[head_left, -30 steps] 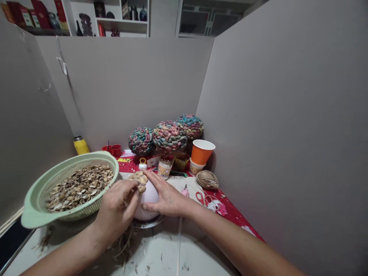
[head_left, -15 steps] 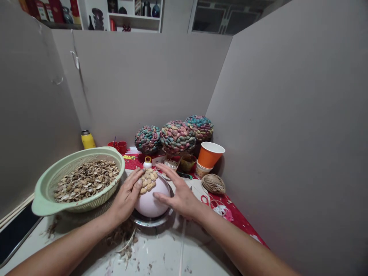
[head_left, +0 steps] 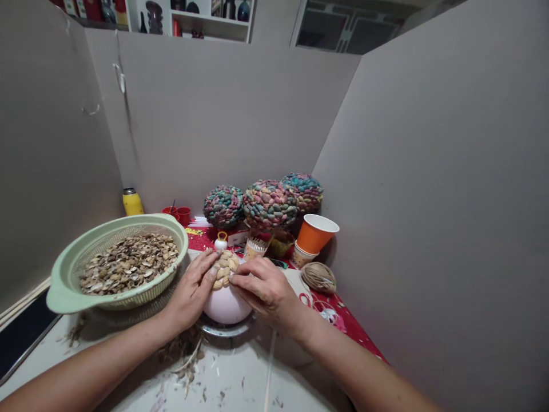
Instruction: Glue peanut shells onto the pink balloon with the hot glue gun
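A smooth pale pink ball (head_left: 227, 306), which looks like a balloon, sits in a shallow metal bowl (head_left: 229, 331). Peanut shells (head_left: 225, 268) lie side by side in a patch over its top. My left hand (head_left: 195, 286) rests against the left side of the ball and shells, fingers stretched out and together. On the other side is my right hand (head_left: 266, 289), its fingers curled and drawn together, fingertips at the right edge of the shell patch. Anything between those fingertips is hidden.
A green colander (head_left: 64, 272) heaped with shells (head_left: 128, 263) stands left. Behind are colourful shell-covered balls (head_left: 269, 205), a yellow bottle (head_left: 132, 201), red cups (head_left: 183, 215) and an orange paper cup (head_left: 315, 236). Right lies a coil of cord (head_left: 318, 277). Grey panels enclose the table.
My right hand has gone from open with spread fingers to curled, its fingertips now at the shells. My left hand stays on the ball. The view has shifted slightly.
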`<state>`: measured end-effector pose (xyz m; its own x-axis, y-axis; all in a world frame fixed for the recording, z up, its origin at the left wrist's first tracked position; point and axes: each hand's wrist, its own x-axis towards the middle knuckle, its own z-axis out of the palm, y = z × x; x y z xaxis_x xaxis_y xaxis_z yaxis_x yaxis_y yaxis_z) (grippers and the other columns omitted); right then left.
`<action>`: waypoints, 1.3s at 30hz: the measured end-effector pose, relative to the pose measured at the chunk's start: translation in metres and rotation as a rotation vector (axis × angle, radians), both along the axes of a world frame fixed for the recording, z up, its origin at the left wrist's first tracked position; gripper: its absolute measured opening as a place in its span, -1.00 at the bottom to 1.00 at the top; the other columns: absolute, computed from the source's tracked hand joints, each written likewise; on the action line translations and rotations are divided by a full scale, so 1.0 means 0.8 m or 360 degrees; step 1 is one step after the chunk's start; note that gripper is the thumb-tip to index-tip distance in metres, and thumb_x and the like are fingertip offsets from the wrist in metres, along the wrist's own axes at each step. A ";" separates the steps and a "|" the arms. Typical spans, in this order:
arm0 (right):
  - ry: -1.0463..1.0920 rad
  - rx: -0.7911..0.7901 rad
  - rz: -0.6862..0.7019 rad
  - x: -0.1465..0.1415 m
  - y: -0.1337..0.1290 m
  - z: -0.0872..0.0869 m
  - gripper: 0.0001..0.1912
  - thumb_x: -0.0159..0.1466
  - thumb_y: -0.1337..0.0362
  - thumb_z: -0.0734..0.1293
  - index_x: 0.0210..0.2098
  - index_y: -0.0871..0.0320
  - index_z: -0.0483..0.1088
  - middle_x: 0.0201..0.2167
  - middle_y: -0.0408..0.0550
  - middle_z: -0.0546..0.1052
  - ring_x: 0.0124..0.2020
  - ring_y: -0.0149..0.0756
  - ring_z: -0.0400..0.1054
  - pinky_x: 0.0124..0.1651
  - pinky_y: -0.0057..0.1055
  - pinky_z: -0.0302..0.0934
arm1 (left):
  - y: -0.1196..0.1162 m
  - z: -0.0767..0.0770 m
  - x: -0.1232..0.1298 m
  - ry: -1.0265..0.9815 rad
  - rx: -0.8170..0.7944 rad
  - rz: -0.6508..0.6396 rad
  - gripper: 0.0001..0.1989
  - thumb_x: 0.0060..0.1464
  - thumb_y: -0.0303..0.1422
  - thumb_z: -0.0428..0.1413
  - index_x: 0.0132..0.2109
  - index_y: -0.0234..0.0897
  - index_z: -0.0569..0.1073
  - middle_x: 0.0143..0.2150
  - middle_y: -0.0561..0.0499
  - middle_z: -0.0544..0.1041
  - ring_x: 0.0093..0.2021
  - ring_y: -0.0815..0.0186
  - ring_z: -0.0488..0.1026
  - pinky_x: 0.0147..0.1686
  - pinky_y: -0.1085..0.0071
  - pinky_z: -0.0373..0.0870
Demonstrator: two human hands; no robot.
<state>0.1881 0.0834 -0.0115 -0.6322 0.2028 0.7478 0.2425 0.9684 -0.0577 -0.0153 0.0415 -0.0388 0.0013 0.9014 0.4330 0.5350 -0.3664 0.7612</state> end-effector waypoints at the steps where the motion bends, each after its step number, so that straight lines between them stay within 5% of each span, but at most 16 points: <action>1: -0.0008 0.0005 0.0011 0.000 0.001 0.000 -0.86 0.38 0.37 0.25 -0.14 0.09 0.44 -0.24 0.01 0.55 -0.24 -0.23 0.36 -0.22 -0.24 0.24 | 0.000 -0.001 0.000 0.0005 0.0003 -0.0003 -0.55 0.31 -0.21 -0.09 0.22 -0.25 0.41 0.31 -0.16 0.37 0.35 0.17 0.22 0.35 0.04 0.06; 16: -0.0018 0.0083 -0.0001 -0.003 -0.003 -0.007 -0.83 0.37 0.38 0.25 -0.11 0.09 0.44 -0.28 0.03 0.54 -0.28 -0.19 0.38 -0.27 -0.25 0.28 | -0.006 -0.004 0.006 0.0061 0.0062 -0.0020 -0.53 0.33 -0.23 -0.13 0.23 -0.32 0.41 0.28 -0.20 0.40 0.33 0.16 0.24 0.33 0.11 0.14; 28: 0.0101 0.0011 -0.0126 0.006 -0.019 -0.006 -0.79 0.34 0.45 0.26 -0.07 0.13 0.42 -0.15 0.11 0.52 -0.15 -0.17 0.39 -0.14 -0.19 0.32 | -0.002 -0.005 -0.003 0.0002 -0.0046 -0.0070 -0.40 0.33 -0.05 -0.20 0.28 -0.34 0.33 0.36 -0.18 0.29 0.39 0.12 0.11 0.38 0.04 -0.04; 35: 0.0117 0.0157 -0.0131 0.011 -0.025 -0.015 -0.80 0.34 0.45 0.26 -0.07 0.14 0.40 -0.27 0.04 0.53 -0.26 -0.23 0.34 -0.24 -0.25 0.24 | -0.006 0.004 -0.002 -0.0002 -0.0119 -0.0062 -0.32 0.28 0.03 -0.20 0.29 -0.37 0.33 0.39 -0.21 0.23 0.41 0.09 0.06 0.39 0.05 -0.10; 39: 0.0252 0.0039 -0.0267 0.001 -0.028 -0.014 -0.92 0.35 0.39 0.29 -0.21 0.16 0.43 -0.35 0.00 0.53 -0.32 -0.25 0.34 -0.25 -0.26 0.22 | -0.006 0.003 -0.002 0.0014 -0.0098 -0.0088 -0.33 0.27 0.03 -0.16 0.30 -0.36 0.31 0.40 -0.22 0.22 0.42 0.08 0.05 0.39 0.04 -0.10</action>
<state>0.1892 0.0609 -0.0227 -0.4653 0.2756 0.8411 0.3900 0.9169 -0.0846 -0.0172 0.0368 -0.0362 0.0556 0.9247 0.3767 0.5221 -0.3485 0.7784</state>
